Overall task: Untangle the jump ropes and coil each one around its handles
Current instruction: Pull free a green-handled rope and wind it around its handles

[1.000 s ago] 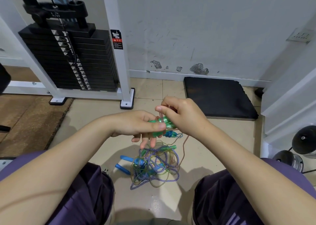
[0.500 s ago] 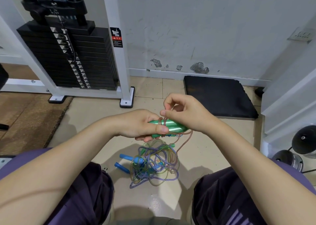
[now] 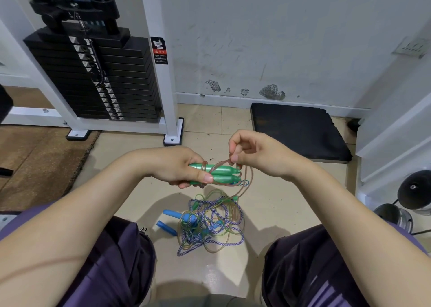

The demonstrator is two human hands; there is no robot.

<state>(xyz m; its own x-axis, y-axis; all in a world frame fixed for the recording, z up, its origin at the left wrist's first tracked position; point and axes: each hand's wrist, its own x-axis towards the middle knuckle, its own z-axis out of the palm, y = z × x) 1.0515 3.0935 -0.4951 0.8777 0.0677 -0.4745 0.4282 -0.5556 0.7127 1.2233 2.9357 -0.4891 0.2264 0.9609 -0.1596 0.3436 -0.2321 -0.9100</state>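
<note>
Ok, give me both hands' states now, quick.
Left hand: grips the green handles.
Right hand: fingers pinch the clear rope above the handles.

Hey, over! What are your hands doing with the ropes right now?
Left hand grips green handles. Right hand pinches the reddish cord above them. Tangled ropes on the floor.

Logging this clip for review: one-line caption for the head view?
Left hand grips paired green handles while right hand pinches the pinkish cord; tangled ropes lie on the floor.
</note>
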